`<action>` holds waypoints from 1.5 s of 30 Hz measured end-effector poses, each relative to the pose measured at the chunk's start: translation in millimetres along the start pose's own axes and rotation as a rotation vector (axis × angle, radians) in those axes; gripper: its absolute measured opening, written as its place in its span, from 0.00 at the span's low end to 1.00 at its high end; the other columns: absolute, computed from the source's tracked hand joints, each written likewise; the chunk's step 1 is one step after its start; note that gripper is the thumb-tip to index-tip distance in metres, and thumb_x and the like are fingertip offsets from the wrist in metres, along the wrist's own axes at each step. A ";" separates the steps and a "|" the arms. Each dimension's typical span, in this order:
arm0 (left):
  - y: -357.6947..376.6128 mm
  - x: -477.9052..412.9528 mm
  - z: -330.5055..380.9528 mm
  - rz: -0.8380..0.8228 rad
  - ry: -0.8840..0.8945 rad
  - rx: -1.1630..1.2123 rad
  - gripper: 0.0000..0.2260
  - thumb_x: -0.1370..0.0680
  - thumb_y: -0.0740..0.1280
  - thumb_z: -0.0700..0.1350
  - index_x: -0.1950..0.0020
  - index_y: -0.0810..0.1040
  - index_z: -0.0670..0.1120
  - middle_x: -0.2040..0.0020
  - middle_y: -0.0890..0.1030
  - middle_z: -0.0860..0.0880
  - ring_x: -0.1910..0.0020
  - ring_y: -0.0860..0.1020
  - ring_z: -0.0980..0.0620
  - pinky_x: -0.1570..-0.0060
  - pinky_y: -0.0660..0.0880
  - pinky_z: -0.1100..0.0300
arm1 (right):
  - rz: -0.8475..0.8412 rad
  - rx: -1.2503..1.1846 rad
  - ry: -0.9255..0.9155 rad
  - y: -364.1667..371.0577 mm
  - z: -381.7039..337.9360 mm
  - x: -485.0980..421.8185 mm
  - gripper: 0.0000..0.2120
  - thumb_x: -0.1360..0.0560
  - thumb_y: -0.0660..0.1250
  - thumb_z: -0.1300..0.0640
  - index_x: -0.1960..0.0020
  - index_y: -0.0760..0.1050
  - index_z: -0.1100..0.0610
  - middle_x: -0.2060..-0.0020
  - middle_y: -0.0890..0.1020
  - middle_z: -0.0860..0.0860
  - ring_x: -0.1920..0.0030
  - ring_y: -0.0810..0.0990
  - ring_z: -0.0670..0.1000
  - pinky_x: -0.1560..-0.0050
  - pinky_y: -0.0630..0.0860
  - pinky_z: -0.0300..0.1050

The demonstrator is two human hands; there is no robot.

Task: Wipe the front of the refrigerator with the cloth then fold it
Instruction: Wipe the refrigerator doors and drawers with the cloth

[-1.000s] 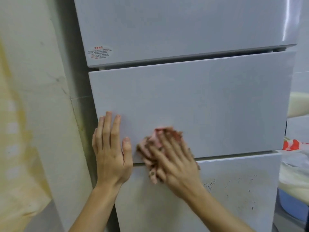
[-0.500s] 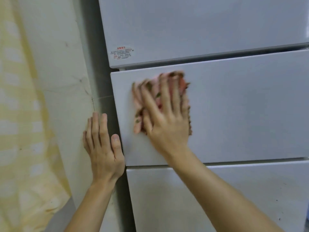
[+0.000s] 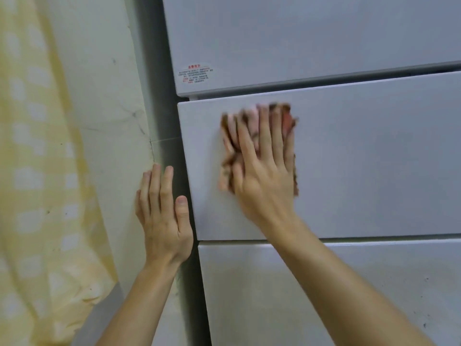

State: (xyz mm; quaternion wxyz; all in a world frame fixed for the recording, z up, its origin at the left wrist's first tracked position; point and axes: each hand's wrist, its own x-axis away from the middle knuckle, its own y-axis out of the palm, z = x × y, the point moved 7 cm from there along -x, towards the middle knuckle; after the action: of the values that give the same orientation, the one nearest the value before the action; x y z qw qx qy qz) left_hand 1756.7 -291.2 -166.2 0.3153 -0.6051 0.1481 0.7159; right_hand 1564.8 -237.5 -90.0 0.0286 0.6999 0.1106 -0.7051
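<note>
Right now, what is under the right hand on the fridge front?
A pink-and-brown cloth, pressed flat against the middle door panel by the right hand. Its blurred edges show around the hand; its centre and the panel surface behind it are covered.

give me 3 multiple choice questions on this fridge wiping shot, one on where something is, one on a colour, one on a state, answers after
1. Which panel of the refrigerator is the cloth on?
A. top door
B. middle panel
C. bottom panel

2. What colour is the curtain on the left?
A. yellow
B. blue
C. green

3. How is the left hand?
A. clenched in a fist
B. gripping the cloth
C. open, fingers straight

Answers:
1 B: the right hand presses the cloth flat against the middle panel.
2 A: the curtain is yellow with pale checks.
3 C: the left hand holds nothing and sits at the refrigerator's left edge.
</note>
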 end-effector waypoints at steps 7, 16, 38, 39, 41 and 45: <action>-10.7 -6.7 -4.0 0.086 -0.022 0.089 0.26 0.14 0.49 0.50 0.18 0.61 0.41 0.17 0.62 0.44 0.18 0.60 0.48 0.20 0.55 0.52 | -0.063 -0.062 -0.247 46.0 -81.7 -19.2 0.27 0.15 0.58 0.53 0.17 0.60 0.57 0.17 0.58 0.57 0.16 0.54 0.57 0.16 0.48 0.59; 2.2 6.1 20.9 0.130 0.011 0.039 0.26 0.15 0.51 0.49 0.19 0.63 0.41 0.18 0.63 0.43 0.18 0.62 0.43 0.24 0.59 0.34 | -0.199 -0.013 -0.343 16.0 -8.4 128.4 0.29 0.18 0.64 0.54 0.18 0.62 0.47 0.17 0.61 0.50 0.16 0.56 0.52 0.17 0.56 0.55; 52.1 32.2 95.2 0.130 0.088 -0.103 0.26 0.16 0.56 0.47 0.18 0.63 0.41 0.17 0.60 0.40 0.16 0.56 0.39 0.19 0.51 0.38 | 0.214 0.089 0.528 -83.8 219.0 89.2 0.28 0.14 0.49 0.53 0.16 0.53 0.58 0.17 0.51 0.65 0.18 0.47 0.68 0.19 0.39 0.61; 52.1 32.2 95.3 0.129 0.088 -0.105 0.26 0.16 0.56 0.46 0.18 0.63 0.41 0.17 0.60 0.40 0.16 0.56 0.39 0.19 0.51 0.38 | 0.176 0.074 0.416 -72.6 190.3 79.3 0.28 0.16 0.53 0.54 0.16 0.56 0.56 0.17 0.52 0.64 0.18 0.48 0.68 0.18 0.40 0.62; 52.3 32.4 94.2 0.123 0.092 -0.105 0.26 0.16 0.57 0.47 0.18 0.63 0.41 0.17 0.61 0.40 0.16 0.56 0.39 0.19 0.51 0.38 | 0.084 0.016 0.171 -49.1 127.8 72.2 0.30 0.20 0.58 0.56 0.18 0.63 0.53 0.18 0.56 0.62 0.17 0.51 0.67 0.18 0.45 0.64; 51.5 32.7 91.5 0.100 0.115 -0.126 0.27 0.17 0.58 0.48 0.18 0.63 0.41 0.17 0.60 0.40 0.17 0.56 0.39 0.20 0.52 0.36 | -0.072 0.028 -0.182 -24.4 62.3 97.5 0.26 0.17 0.60 0.53 0.19 0.64 0.47 0.18 0.62 0.54 0.17 0.57 0.55 0.18 0.58 0.60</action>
State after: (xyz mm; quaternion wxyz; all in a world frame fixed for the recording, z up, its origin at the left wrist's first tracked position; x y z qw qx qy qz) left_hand 1651.2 -267.1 -185.8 0.2312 -0.6557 0.1506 0.7028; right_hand 1497.2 -214.8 -184.2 0.0035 0.6288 0.1227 -0.7678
